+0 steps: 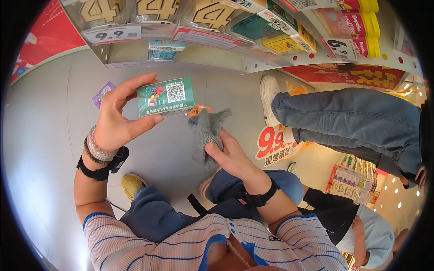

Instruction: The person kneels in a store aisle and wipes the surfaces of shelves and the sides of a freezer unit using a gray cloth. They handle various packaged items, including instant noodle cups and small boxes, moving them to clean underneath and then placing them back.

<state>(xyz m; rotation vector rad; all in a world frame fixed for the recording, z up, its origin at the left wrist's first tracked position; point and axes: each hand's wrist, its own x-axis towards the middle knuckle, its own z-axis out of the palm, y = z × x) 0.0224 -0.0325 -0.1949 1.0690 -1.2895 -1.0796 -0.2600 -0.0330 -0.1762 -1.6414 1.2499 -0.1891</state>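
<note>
My left hand [120, 110] grips a small green toy box [166, 97] by its left end, thumb below and fingers above. The box's printed side, with a square code and a picture of toy figures, faces me. In my right hand [233, 153] a crumpled grey cloth [205, 135] is pinched between thumb and fingers. The cloth hangs just below and right of the box, apart from it. Behind my left hand lies a purple packet [103, 94] on the floor, partly hidden. A small orange thing [197, 110] shows between the box and the cloth.
A store shelf [190, 34] with boxed toys and price tags runs along the top. On its low level sits a blue box [162, 50]. At right, another person's jeans-clad leg [343, 119] stands close by a floor sticker [275, 144]. Further back is a stacked goods display [355, 180].
</note>
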